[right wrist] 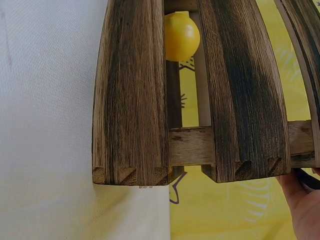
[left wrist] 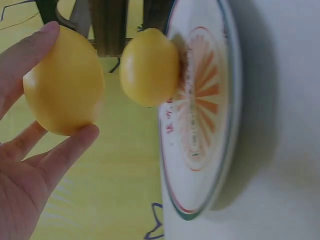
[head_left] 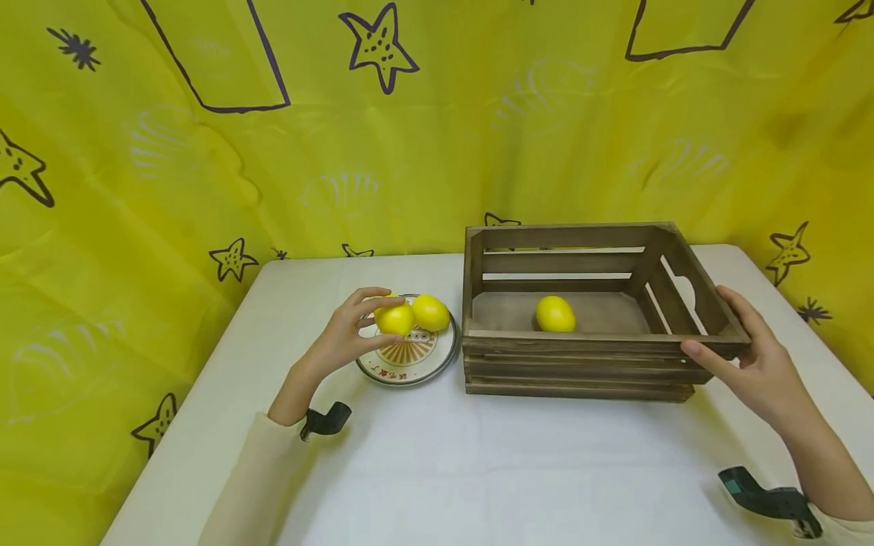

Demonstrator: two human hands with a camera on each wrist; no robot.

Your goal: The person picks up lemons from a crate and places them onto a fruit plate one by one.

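Observation:
Between thumb and fingertips, my left hand (head_left: 344, 330) pinches a yellow lemon (head_left: 394, 318). In the left wrist view that lemon (left wrist: 65, 82) is raised off the plate. A second lemon (head_left: 431, 312) lies on the white, patterned plate (head_left: 410, 371) just beside it. At the crate's front right corner, my right hand (head_left: 768, 371) grips the brown slatted wooden crate (head_left: 580, 345), thumb along the front rim and fingers against the outer right end. Inside the crate, one lemon (head_left: 555, 314) sits on the bottom; it also shows through the slats in the right wrist view.
The plate stands close to the crate's left side on a white-covered table (head_left: 478, 470). A yellow curtain (head_left: 437, 152) with drawn starfish hangs behind and at the sides. Dark camera mounts (head_left: 328, 419) are strapped to both wrists.

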